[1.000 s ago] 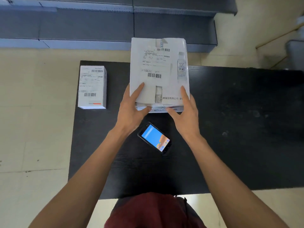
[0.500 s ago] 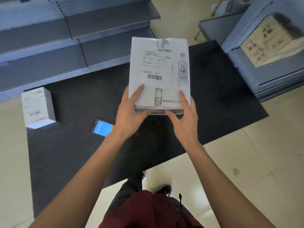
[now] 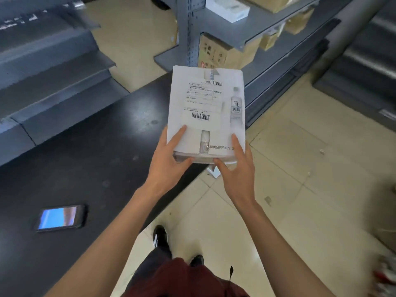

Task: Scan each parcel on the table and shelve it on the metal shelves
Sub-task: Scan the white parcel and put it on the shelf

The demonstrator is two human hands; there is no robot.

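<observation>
Parcel [image 3: 206, 112]: flat white box, held in the air in front of the person, above the table's far corner and the floor beside it. Top face up, carrying a shipping label with two barcodes and a printed bottle picture along its right edge. Near edge lowest in view, far edge pointing toward the shelves.

Left hand [image 3: 169, 161]: grips the parcel's near left corner, index finger laid flat on the top face, thumb curled against the near edge, remaining fingers hidden under the box.

Right hand [image 3: 237, 170]: grips the near right corner the same way, one finger stretched up the top face, thumb pressed on the near edge, other fingers out of sight beneath.

Table [image 3: 85, 157]: black, matte, to the left and below the parcel. A phone [image 3: 59, 218] lies face up on it with a lit blue screen, well apart from the hands.

Metal shelves [image 3: 246, 28]: grey unit straight ahead, beyond the parcel. Brown cartons [image 3: 216, 53] sit on the lower tier; a white box [image 3: 228, 7] rests on an upper tier. A second grey shelf run [image 3: 53, 67] lies left of the table, blurred.

Floor: pale tiles [image 3: 300, 168]. The person's dark shoes [image 3: 160, 237] stand on it beside the table edge, with a dark red garment at the bottom of view.
</observation>
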